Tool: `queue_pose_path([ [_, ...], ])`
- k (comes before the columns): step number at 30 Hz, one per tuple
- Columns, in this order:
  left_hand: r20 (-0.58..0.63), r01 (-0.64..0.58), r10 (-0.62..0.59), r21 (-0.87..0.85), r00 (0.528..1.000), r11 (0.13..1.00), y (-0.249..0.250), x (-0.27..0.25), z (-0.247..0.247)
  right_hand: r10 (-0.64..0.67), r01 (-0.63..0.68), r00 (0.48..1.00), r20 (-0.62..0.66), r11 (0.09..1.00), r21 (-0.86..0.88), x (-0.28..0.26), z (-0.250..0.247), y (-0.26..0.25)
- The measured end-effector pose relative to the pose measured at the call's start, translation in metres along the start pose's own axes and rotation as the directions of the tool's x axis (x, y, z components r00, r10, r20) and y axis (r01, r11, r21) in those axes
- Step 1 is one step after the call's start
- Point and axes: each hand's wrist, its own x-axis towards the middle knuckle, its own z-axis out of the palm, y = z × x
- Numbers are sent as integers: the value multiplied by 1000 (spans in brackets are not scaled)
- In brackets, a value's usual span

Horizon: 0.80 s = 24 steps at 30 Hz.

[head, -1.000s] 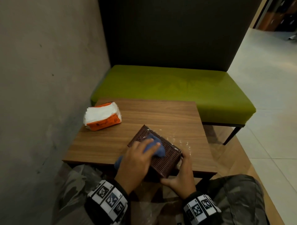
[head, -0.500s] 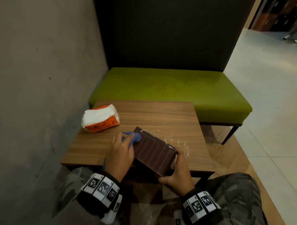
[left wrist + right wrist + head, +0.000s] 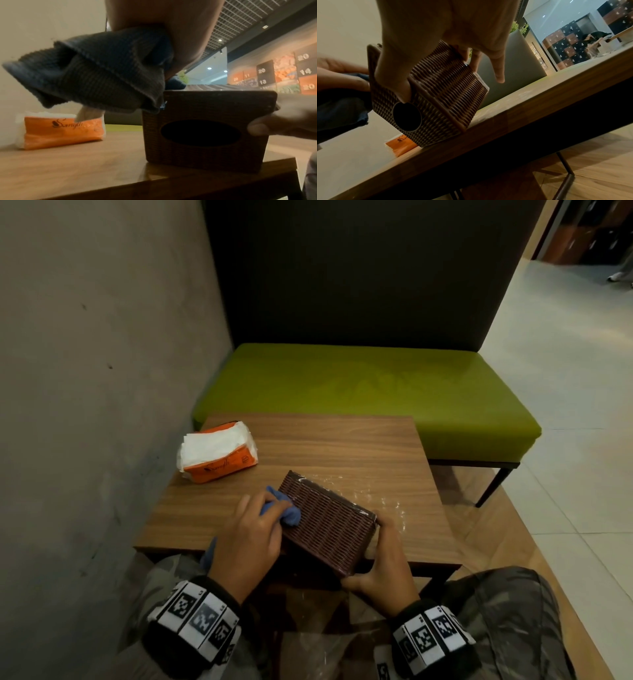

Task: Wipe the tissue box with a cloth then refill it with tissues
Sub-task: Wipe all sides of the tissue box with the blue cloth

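Observation:
A dark brown woven tissue box (image 3: 325,525) stands on its side at the near edge of the wooden table (image 3: 342,453), its oval opening (image 3: 200,130) facing me. My left hand (image 3: 248,537) holds a bunched blue cloth (image 3: 286,508) against the box's left upper edge; the cloth (image 3: 96,75) hangs from the palm in the left wrist view. My right hand (image 3: 380,563) grips the box's right end (image 3: 447,88), thumb on the front face. An orange pack of white tissues (image 3: 215,451) lies at the table's far left.
A green bench seat (image 3: 370,392) with a dark back stands behind the table. A grey wall (image 3: 85,371) runs along the left. Tiled floor (image 3: 565,371) opens to the right. White smears mark the tabletop to the right of the box. My knees are under the table's near edge.
My left hand has swept the cloth from the middle of the box's top to its left edge. The right hand keeps its grip on the box's right end.

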Motion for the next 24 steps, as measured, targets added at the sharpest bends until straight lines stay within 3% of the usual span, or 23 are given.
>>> queue_pose_path([
  [5,-21,32,-34,-95,999,995,7,3,9,-19,19,1000,-1,1000,16,-1,2,1],
  [9,-98,178,-194,-150,976,973,3,12,16,-16,16,1000,9,1000,-4,-1,2,1],
  [10,-104,167,-185,-161,977,973,6,9,17,-10,11,1000,9,1000,-4,-1,2,0],
  [14,-3,-79,80,-160,997,984,21,-10,18,-34,34,999,9,999,-7,1,1,-1],
  [15,-15,-49,47,-167,999,985,14,-5,18,-44,44,999,11,999,-11,1,2,-1],
  [16,-39,54,-62,-188,997,981,5,2,19,-52,52,999,15,999,-15,2,2,-2],
  [18,-90,281,-315,-274,945,920,-9,18,18,-61,61,998,18,998,-18,2,4,-3],
  [19,-89,322,-366,-316,927,892,-8,21,19,-64,65,998,12,998,-22,2,5,-3],
  [21,-67,239,-280,-353,958,904,18,14,22,-64,64,998,-4,997,-32,2,8,-2],
  [23,-60,1,-23,-343,998,939,55,-5,26,-65,65,998,-15,997,-29,2,11,-1],
  [24,-57,-98,84,-329,995,939,65,-13,29,-70,70,997,-18,997,-20,2,12,0],
])
